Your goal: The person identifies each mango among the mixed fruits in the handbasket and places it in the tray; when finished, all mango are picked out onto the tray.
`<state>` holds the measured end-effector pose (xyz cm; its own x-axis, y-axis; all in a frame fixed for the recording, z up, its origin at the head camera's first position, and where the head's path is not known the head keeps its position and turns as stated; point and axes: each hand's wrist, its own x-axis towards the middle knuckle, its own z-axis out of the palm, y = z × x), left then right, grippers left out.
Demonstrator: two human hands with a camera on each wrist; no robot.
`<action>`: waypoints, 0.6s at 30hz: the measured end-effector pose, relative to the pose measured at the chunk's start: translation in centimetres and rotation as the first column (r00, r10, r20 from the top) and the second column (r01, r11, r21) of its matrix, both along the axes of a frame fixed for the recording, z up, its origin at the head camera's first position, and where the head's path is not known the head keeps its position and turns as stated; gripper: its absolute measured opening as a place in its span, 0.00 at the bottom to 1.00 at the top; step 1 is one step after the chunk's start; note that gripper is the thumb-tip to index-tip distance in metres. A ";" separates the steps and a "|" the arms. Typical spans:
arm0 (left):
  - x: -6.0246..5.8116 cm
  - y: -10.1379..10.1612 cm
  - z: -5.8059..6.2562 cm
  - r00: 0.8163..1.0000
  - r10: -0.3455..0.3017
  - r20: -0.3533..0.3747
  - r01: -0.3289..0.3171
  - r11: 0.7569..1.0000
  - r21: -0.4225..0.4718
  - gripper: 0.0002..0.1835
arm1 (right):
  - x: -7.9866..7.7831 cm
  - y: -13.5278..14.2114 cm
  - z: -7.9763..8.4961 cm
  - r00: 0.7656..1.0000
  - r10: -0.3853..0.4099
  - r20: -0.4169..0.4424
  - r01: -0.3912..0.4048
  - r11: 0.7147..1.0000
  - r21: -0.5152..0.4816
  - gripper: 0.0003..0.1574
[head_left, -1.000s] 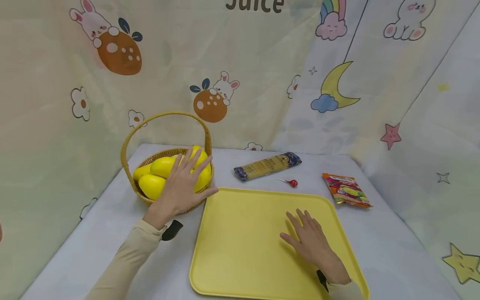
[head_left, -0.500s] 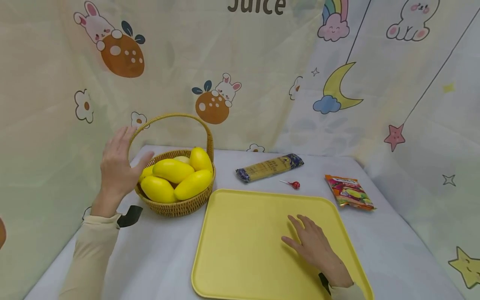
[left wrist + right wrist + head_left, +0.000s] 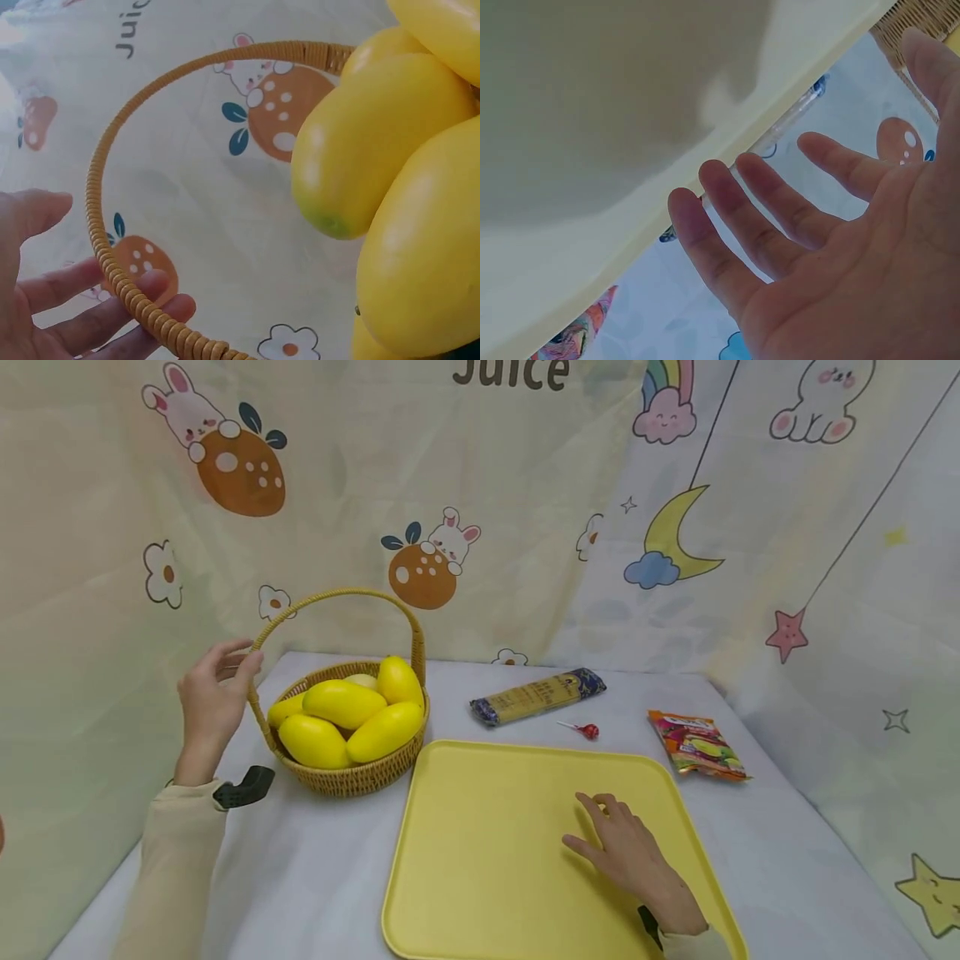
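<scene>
My left hand [image 3: 213, 697] is at the left side of the wicker basket's arched handle [image 3: 341, 591]. In the left wrist view its fingers [image 3: 90, 322] reach across the handle, tips showing inside the arch, while the thumb [image 3: 41, 210] stands apart from it. The wicker basket [image 3: 352, 779] rests on the table, filled with several yellow mangoes [image 3: 345, 703]. My right hand [image 3: 626, 852] hovers over the right part of a yellow tray [image 3: 487, 843], fingers spread and loosely bent, holding nothing. In the right wrist view the right palm and fingers [image 3: 727, 210] show beside the tray edge.
Behind the tray lie a long packet of dry noodles [image 3: 538, 695] and a red lollipop [image 3: 588, 731]. A colourful candy bag [image 3: 697, 743] lies to the tray's right. Printed cloth walls [image 3: 525, 527] enclose the white-covered table [image 3: 322, 868] at the back and sides.
My left hand has moved left from over the mangoes to the side of the basket handle, its fingers bending there. My right hand has stayed over the tray, its fingers slightly more bent.
</scene>
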<state>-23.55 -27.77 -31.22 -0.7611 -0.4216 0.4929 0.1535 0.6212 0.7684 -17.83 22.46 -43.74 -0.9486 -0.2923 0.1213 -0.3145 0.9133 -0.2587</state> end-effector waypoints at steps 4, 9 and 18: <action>-0.8 -0.1 -0.4 0.998 -0.061 -0.028 0.064 0.986 0.152 0.22 | 0.0 0.0 -0.1 1.000 0.002 0.008 -0.002 1.000 -0.015 0.42; -1.5 -0.1 -1.2 0.996 -0.085 -0.021 0.087 0.961 0.263 0.24 | 0.0 0.0 -0.1 0.999 -0.001 0.034 0.002 1.000 -0.022 0.43; -2.2 0.0 -2.0 0.998 -0.050 -0.030 0.058 0.936 0.348 0.20 | -0.3 0.2 -0.3 1.000 -0.002 0.024 0.002 1.000 -0.010 0.42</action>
